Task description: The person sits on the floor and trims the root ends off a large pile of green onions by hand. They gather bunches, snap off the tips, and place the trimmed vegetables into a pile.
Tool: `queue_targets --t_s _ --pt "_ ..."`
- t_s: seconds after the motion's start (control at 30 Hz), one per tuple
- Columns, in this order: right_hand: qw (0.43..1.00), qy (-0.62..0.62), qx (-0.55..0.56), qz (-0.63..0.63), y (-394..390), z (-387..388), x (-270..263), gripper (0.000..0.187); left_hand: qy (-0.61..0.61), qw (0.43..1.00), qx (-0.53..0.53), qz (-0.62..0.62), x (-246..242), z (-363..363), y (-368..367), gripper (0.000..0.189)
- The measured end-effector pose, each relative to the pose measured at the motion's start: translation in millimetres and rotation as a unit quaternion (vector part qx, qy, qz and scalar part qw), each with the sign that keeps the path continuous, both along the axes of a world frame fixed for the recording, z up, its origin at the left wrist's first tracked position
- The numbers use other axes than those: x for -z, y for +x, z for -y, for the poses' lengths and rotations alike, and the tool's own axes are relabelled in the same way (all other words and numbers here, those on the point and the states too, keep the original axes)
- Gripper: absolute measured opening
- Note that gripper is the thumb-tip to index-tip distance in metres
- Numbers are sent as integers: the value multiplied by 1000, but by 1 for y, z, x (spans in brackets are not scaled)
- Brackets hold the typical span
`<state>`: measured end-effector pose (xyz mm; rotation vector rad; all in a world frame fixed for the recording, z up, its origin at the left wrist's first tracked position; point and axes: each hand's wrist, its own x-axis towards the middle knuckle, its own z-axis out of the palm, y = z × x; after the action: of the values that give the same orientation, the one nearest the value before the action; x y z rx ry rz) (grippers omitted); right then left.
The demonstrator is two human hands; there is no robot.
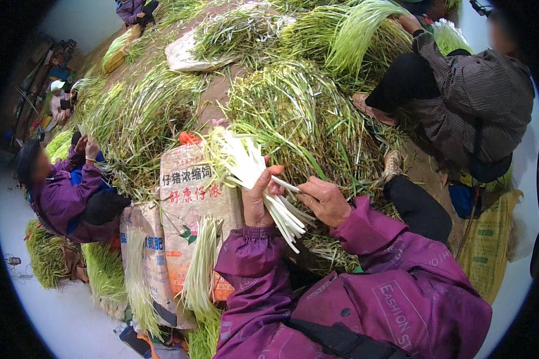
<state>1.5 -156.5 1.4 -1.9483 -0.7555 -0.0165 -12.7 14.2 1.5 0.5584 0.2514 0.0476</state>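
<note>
My left hand (257, 204) is closed around a bunch of leafy stalks (238, 164), whose white stems (284, 220) stick out below the fist. The bunch looks like young garlic shoots; I cannot tell the exact plant. At its right, my right hand (325, 202) pinches the end of one white stem (285, 183) between thumb and fingers. The other end of that stem lies at my left hand's fingers. Beneath the bunch lies a printed woven sack (197, 208). A smaller bundle of pale stalks (202, 264) rests on the sack's lower part.
A large heap of green stalks (296, 121) rises just beyond my hands. To the left sits a person in purple (72, 193), and at upper right a person in a dark checked jacket (471, 94) holds a long bunch (359, 36). Another pale bundle (139, 278) lies at lower left.
</note>
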Motion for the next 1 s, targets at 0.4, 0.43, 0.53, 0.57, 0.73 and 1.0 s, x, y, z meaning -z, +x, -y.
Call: queue_targets --t_s 0.4,0.43,0.53,0.57,0.73,1.0 --pt "927 24 104 -359 -5 71 90 18 16 998 -61 -18 3 -13 -3 38" --pt "951 -85 99 -279 -6 89 104 16 17 998 -58 -20 3 -12 -3 38" --pt "973 -131 122 -144 -12 94 99 16 27 998 -49 -25 6 -11 -4 37" --pt "978 -100 138 -118 -15 92 91 18 30 998 -44 -26 8 -11 -3 36" --pt "998 11 11 -58 6 60 29 28 29 998 -43 -21 11 -10 -2 34" --pt "992 -51 54 101 -1 8 -9 23 30 997 -67 -32 15 -10 -1 34"
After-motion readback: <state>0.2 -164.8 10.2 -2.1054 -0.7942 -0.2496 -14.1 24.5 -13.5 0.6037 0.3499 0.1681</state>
